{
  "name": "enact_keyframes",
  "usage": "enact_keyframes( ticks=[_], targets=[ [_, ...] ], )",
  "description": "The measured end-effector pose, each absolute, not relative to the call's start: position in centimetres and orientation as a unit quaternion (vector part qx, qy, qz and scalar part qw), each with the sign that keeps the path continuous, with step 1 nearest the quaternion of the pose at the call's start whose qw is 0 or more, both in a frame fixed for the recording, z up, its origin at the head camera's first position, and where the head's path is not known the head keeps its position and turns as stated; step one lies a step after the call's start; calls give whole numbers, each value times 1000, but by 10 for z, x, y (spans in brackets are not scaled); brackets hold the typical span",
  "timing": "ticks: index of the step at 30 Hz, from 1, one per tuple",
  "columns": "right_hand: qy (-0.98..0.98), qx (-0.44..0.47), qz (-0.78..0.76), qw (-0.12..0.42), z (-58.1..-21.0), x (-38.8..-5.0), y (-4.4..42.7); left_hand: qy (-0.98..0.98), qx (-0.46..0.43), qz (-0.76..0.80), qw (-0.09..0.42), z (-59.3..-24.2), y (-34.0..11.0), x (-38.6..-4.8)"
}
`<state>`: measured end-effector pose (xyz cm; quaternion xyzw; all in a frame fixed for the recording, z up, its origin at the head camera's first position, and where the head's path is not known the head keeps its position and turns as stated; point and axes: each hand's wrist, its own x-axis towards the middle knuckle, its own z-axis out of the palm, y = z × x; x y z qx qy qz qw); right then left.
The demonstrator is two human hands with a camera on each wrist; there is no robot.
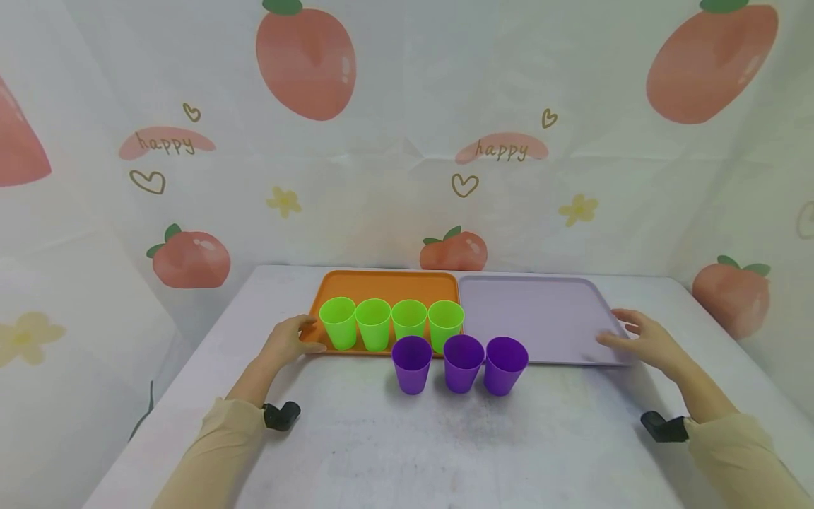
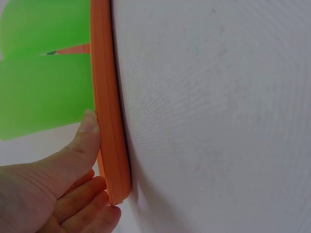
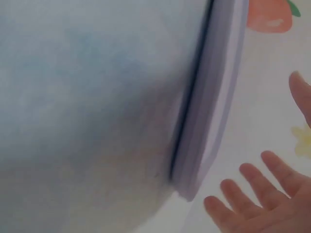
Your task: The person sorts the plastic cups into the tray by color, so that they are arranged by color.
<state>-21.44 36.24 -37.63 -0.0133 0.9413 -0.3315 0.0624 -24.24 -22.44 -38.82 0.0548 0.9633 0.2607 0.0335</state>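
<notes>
My left hand (image 1: 287, 339) holds the front left corner of an orange tray (image 1: 394, 283). The left wrist view shows the thumb (image 2: 87, 138) against the tray's rim and the other fingers bent around the corner. Several green cups (image 1: 373, 325) stand upright in a row on this tray. At the right, my right hand (image 1: 645, 341) hovers by the right edge of a lavender tray (image 1: 528, 304). Its fingers (image 3: 265, 182) are spread, hold nothing and look apart from the tray in the right wrist view. Three purple cups (image 1: 463, 364) stand in front of the trays.
Both trays lie side by side, touching, at the back of a white table (image 1: 445, 452). Behind them hangs a white cloth (image 1: 394, 198) printed with peaches, hearts and flowers. A dark cord (image 1: 145, 413) lies at the left table edge.
</notes>
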Motion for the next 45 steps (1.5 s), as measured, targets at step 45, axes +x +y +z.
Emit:
enact_keyframes(
  ticks=[45],
  targets=[
    [973,-15,-221,62,-391,-211,369,900,181,387,-85,-317,-174,-214]
  ],
)
